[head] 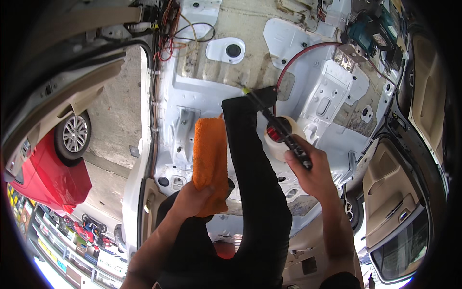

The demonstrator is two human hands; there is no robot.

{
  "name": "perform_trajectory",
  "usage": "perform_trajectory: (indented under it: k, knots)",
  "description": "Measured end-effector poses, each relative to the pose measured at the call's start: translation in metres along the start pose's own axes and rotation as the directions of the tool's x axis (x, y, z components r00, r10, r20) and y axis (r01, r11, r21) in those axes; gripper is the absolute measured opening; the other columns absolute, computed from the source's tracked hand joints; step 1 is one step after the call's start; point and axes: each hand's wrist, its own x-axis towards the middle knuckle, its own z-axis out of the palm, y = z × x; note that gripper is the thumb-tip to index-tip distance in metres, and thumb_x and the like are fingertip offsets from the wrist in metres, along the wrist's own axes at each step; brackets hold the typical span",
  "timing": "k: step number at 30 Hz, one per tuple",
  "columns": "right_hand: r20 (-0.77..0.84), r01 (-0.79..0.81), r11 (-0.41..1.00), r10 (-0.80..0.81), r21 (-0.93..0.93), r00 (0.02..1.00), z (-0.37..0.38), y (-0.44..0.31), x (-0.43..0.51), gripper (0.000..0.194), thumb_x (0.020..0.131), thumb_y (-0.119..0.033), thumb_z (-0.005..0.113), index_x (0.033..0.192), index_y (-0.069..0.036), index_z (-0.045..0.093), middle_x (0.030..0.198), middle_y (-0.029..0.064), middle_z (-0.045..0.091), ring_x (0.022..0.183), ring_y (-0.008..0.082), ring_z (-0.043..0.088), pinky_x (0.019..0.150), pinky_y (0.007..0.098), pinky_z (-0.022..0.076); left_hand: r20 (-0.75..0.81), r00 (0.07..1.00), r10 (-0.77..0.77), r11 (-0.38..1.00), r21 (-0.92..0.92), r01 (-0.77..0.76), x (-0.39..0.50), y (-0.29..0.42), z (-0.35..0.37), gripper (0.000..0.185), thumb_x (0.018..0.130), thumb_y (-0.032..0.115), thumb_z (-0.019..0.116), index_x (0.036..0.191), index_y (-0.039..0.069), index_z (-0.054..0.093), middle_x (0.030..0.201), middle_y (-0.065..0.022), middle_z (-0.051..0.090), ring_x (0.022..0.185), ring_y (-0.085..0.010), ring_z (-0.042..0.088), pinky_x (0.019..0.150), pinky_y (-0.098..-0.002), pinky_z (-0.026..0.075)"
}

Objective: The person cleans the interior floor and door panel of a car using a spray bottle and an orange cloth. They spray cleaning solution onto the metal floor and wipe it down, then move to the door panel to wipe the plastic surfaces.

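Observation:
My left hand (193, 200) grips the lower end of a folded orange microfibre cloth (210, 155), which stands up in front of my left leg. In my right hand (313, 169) is a long, thin black tool (271, 121) with a yellow-green band near its far end. It slants up and left across my black-trousered leg (245, 151); its fine tip is too blurred to identify. Behind the tool sits a pale round roll (285, 148) with a red-and-black middle, partly hidden by the tool and my hand. Under all this lies the bare white metal car floor (216, 90).
Loose wires (173, 43) run along the left sill. A red cable (301, 54) curves to a metal bracket (348, 59) beside dark electronic modules (375, 32). Beige door panels (389, 191) stand at the right. A red car (54, 169) is outside the left door opening.

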Motion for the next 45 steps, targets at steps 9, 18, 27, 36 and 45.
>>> perform_trajectory:
  k: [9,18,27,36,45]
  knots:
    - [-0.238,0.049,0.646,0.21,0.761,0.948,-0.081,-0.037,0.05,0.053,0.101,-0.031,0.067,0.139,0.005,0.057,0.078,-0.006,0.054,0.069,0.0003,0.044,0.06,0.0188,0.0353,0.111,0.982,0.155,0.849,0.493,-0.189,0.013,0.111,0.028,0.041,0.083,0.037,0.066,0.108,0.005,0.071,0.097,-0.0165,0.072,0.098,-0.0378,0.071,0.086,-0.0464,0.056]
    - [-0.258,0.168,0.675,0.034,0.718,0.966,-0.16,-0.128,0.089,0.054,0.097,-0.029,0.073,0.136,0.005,0.058,0.081,0.0038,0.06,0.072,0.0093,0.054,0.068,0.0263,0.047,0.179,0.984,0.015,0.892,0.441,-0.094,0.024,0.139,0.031,0.052,0.087,0.041,0.066,0.123,0.003,0.064,0.117,-0.0189,0.069,0.11,-0.0353,0.067,0.096,-0.0427,0.052]
    - [-0.241,0.265,0.83,-0.163,0.491,0.957,-0.172,-0.149,0.087,0.055,0.096,-0.029,0.072,0.137,0.006,0.058,0.091,0.0154,0.068,0.076,0.0217,0.067,0.072,0.0341,0.0516,0.197,0.977,0.079,0.962,0.242,-0.126,-0.088,0.33,-0.012,0.051,0.1,0.038,0.063,0.136,0.003,0.056,0.121,-0.0144,0.069,0.114,-0.0253,0.067,0.098,-0.0372,0.051]
    - [-0.237,0.205,0.82,-0.088,0.534,0.968,-0.194,-0.172,0.114,0.05,0.097,-0.027,0.07,0.133,0.006,0.06,0.091,0.0175,0.067,0.08,0.0315,0.067,0.076,0.0385,0.0518,0.138,0.983,0.117,0.977,0.164,-0.14,-0.026,0.371,-0.05,0.042,0.107,0.035,0.059,0.133,0.002,0.061,0.118,-0.0065,0.07,0.107,-0.0117,0.066,0.094,-0.0302,0.053]
    - [-0.4,0.223,0.893,-0.053,0.391,0.915,-0.231,-0.18,0.167,0.055,0.098,-0.024,0.066,0.14,0.009,0.054,0.098,0.0192,0.066,0.083,0.0267,0.065,0.078,0.0362,0.0507,-0.482,0.55,0.682,0.674,0.122,-0.729,0.081,0.486,-0.191,0.057,0.11,0.042,0.046,0.138,-0.007,0.055,0.129,-0.0131,0.067,0.117,-0.0178,0.061,0.101,-0.0318,0.049]
